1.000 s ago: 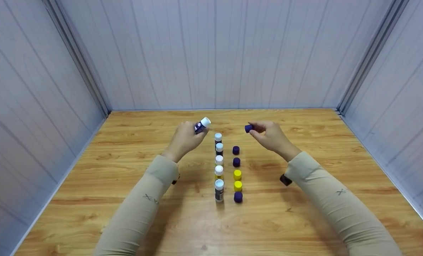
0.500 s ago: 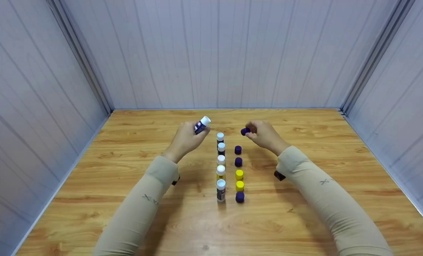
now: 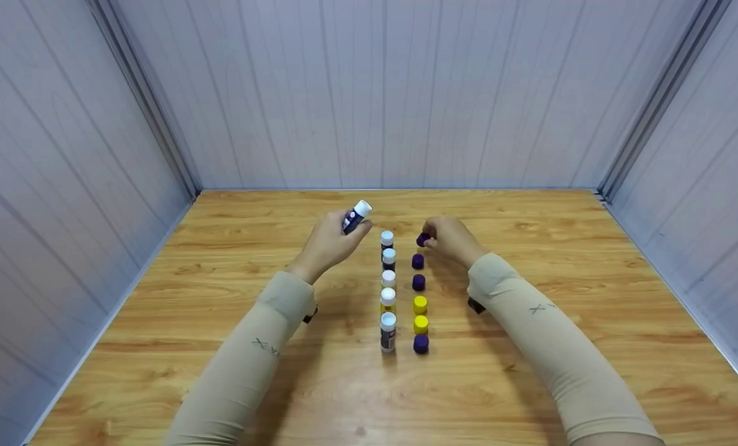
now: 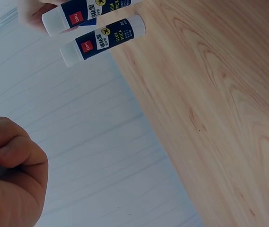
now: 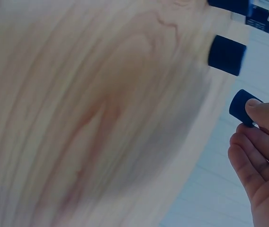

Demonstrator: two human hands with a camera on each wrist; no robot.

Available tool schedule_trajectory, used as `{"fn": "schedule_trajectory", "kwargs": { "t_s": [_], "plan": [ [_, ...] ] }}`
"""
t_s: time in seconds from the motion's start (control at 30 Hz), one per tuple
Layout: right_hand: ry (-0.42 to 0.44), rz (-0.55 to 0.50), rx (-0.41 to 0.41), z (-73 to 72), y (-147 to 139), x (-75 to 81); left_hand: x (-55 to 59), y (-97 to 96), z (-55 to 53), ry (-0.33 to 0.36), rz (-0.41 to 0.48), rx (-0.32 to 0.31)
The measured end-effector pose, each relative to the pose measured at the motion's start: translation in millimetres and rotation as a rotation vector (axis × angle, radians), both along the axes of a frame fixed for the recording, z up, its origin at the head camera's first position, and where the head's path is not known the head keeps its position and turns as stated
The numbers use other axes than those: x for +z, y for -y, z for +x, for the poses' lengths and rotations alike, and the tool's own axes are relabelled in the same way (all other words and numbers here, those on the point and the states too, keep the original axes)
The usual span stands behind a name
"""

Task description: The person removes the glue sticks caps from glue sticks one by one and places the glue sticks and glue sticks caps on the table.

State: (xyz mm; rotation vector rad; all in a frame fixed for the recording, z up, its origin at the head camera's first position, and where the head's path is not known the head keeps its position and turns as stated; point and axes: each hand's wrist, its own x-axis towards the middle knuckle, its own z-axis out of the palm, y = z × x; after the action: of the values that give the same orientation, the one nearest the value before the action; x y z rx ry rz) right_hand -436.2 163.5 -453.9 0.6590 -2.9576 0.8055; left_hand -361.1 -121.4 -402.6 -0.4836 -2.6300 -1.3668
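My left hand (image 3: 330,243) grips an uncapped glue stick (image 3: 357,217) with a dark blue label, its white end tilted up to the right. In the left wrist view that hand's curled fingers (image 4: 21,153) show at the left edge. Between thumb and fingers my right hand (image 3: 454,240) pinches a dark blue cap (image 3: 422,240), just behind the far end of a row of caps. The right wrist view shows this cap (image 5: 242,106) at the fingertips, close to a standing cap (image 5: 227,55). How far it is above the table cannot be told.
Several uncapped glue sticks (image 3: 388,334) stand upright in a column at the table's middle. Right of them runs a column of dark blue caps (image 3: 421,344) and yellow caps (image 3: 420,304). Pale panel walls (image 3: 369,93) enclose the wooden table (image 3: 220,248) at the back and sides.
My right hand has moved left and toward me, bringing the dark blue cap into line with the cap column. The left hand holds its glue stick almost in the same place.
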Motion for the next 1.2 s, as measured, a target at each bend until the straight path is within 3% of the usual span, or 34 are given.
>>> {"fn": "schedule_trajectory", "kwargs": {
  "t_s": [0.2,0.5,0.77,1.2],
  "plan": [
    [0.029,0.059,0.0,-5.2,5,-7.1,-2.0,-0.7,-0.5,0.004,0.002,-0.004],
    [0.089,0.068,-0.022,-7.0,10,-10.0,-8.3,-5.3,-5.0,-0.003,0.067,-0.065],
    [0.062,0.085,0.004,-9.6,13,-14.0,-12.7,-9.0,-12.8,-0.011,0.106,-0.088],
    [0.041,0.11,0.013,-10.1,16,-13.9,-18.3,-16.4,-38.3,0.075,0.118,-0.027]
  ]
}}
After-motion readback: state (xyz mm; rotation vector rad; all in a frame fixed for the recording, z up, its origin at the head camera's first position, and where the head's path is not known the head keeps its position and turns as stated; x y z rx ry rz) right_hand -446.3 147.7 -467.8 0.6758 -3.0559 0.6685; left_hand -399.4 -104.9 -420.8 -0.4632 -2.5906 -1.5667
